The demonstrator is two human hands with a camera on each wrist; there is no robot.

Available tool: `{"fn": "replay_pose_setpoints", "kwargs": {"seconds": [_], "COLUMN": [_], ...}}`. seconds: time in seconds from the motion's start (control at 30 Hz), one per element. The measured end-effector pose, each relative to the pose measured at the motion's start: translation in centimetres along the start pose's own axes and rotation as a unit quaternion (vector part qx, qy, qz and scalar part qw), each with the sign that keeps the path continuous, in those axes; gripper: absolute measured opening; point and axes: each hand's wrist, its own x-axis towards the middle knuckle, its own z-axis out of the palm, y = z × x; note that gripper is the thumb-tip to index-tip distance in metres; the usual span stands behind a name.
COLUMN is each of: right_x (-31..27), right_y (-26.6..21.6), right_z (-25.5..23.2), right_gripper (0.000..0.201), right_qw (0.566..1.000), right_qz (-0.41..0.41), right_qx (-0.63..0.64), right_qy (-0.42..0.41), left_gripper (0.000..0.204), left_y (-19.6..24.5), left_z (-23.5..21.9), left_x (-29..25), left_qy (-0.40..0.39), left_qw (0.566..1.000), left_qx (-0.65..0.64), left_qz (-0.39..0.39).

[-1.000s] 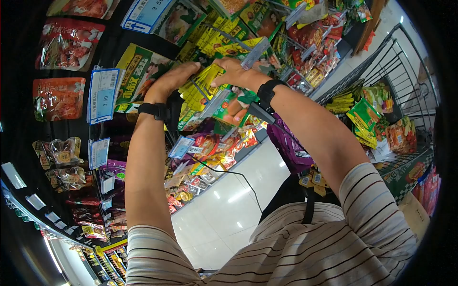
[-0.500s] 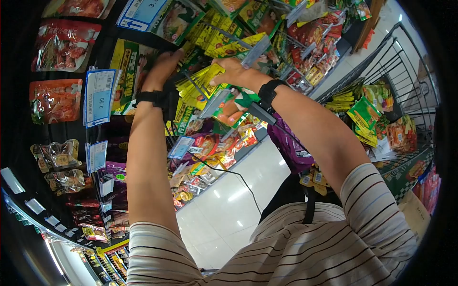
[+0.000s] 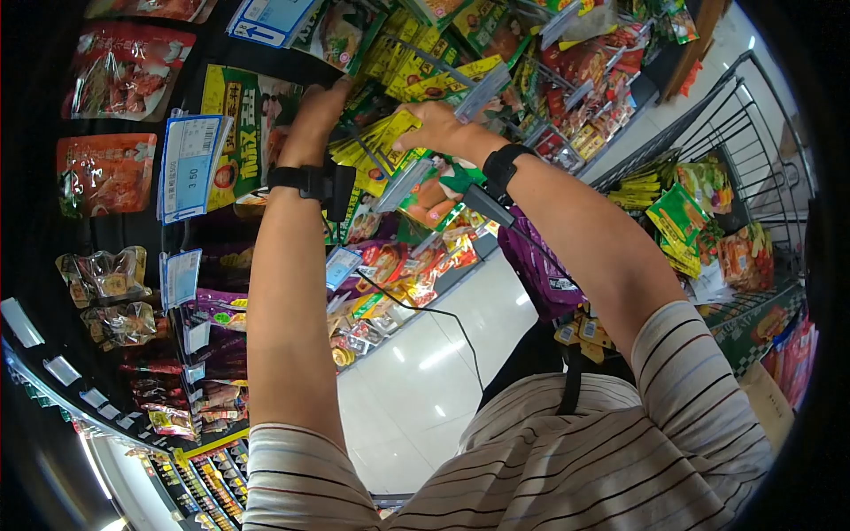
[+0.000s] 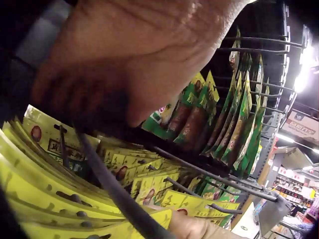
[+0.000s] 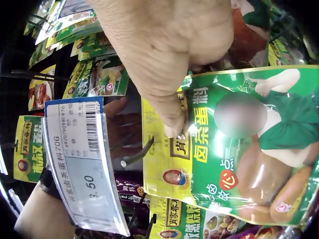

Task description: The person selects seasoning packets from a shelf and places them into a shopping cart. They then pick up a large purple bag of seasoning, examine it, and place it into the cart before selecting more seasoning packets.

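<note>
A row of yellow-topped green seasoning packets (image 3: 388, 133) hangs on a metal hook. My right hand (image 3: 443, 128) grips the top of this row, with its fingertips on the yellow header of the front packet (image 5: 219, 149). Eggs are pictured on that packet. My left hand (image 3: 319, 111) is at the back of the rack, left of the row and close to the dark backing. Above the hook in the left wrist view, the left hand (image 4: 129, 59) has its fingers in shadow. Its palm and extended fingers show behind the price tag (image 5: 84, 164) in the right wrist view, holding nothing visible.
Other seasoning packets (image 3: 235, 133) hang to the left, and red food packs (image 3: 128, 71) beyond them. Hooks and clear tag holders (image 3: 482, 93) jut out near the right hand. At the right stands a wire shopping cart (image 3: 779, 150) with packets inside. A cable hangs below the hands.
My left hand has left the front of the yellow packets and moved up and back toward the rack's backing. The right hand stays at the row of packets.
</note>
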Motion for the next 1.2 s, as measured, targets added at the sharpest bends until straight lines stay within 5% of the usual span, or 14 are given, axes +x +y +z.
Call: {"fn": "replay_pose_setpoints", "kwargs": {"seconds": [0.13,0.27,0.37,0.4,0.53,0.67,0.73,0.8,0.87,0.97,1.03,1.07,1.17,1.2], "right_x": [0.1,-0.2,-0.4,-0.5,-0.3,-0.5,0.2,0.2,-0.5,0.1,-0.5,-0.9,-2.1,-2.6], "right_y": [0.6,0.1,-0.3,-0.4,-0.5,-0.7,-0.5,-0.8,-1.4,-0.6,-1.1,-1.5,-2.2,-2.2], "right_z": [0.5,0.1,-0.3,-0.3,-0.1,0.1,0.3,0.5,0.3,0.9,0.9,0.8,0.0,0.4], "right_gripper": [0.101,0.1,0.098,0.098,0.096,0.092,0.089,0.086,0.083,0.079,0.066,0.06,0.039,0.027], "right_qw": [1.0,1.0,0.999,0.999,0.999,0.998,0.999,0.998,0.994,0.997,0.993,0.989,0.99,0.982], "right_qz": [0.002,0.0,0.014,0.014,0.018,0.011,0.016,0.015,0.009,-0.024,-0.046,-0.058,-0.052,-0.106], "right_qx": [0.014,-0.02,0.012,0.019,0.033,0.056,0.039,0.054,0.1,0.006,-0.038,-0.059,0.128,0.144], "right_qy": [0.003,-0.005,-0.025,-0.025,-0.017,0.016,0.01,0.015,0.032,0.072,0.104,0.12,0.029,0.067], "left_gripper": [0.071,0.056,0.056,0.066,0.065,0.042,0.048,0.044,0.045,0.05,0.05,0.047,0.049,0.049], "left_y": [-0.5,-1.0,-1.3,-0.3,-1.9,-0.8,-2.5,-4.2,-7.2,-7.1,-2.5,-1.6,-2.6,-3.0], "left_z": [0.4,1.3,1.4,0.8,0.9,0.9,-0.4,0.2,1.6,2.4,2.4,2.4,4.3,4.1], "left_x": [0.6,2.5,3.0,2.2,1.3,-2.6,-6.9,-8.1,-5.3,-5.5,-8.0,-8.9,-9.1,-8.8], "left_qy": [0.02,0.126,0.106,0.041,0.004,0.063,0.105,0.178,0.124,0.115,0.043,0.049,0.152,0.149], "left_qw": [0.997,0.991,0.99,0.989,0.994,0.995,0.946,0.84,0.871,0.921,0.973,0.963,0.978,0.98], "left_qx": [-0.076,-0.041,-0.091,-0.116,-0.104,-0.073,0.113,0.157,0.109,-0.02,-0.224,-0.261,-0.065,-0.019], "left_qz": [0.001,0.025,-0.006,-0.078,0.021,0.021,0.285,0.487,0.463,0.372,0.042,0.047,0.128,0.127]}}
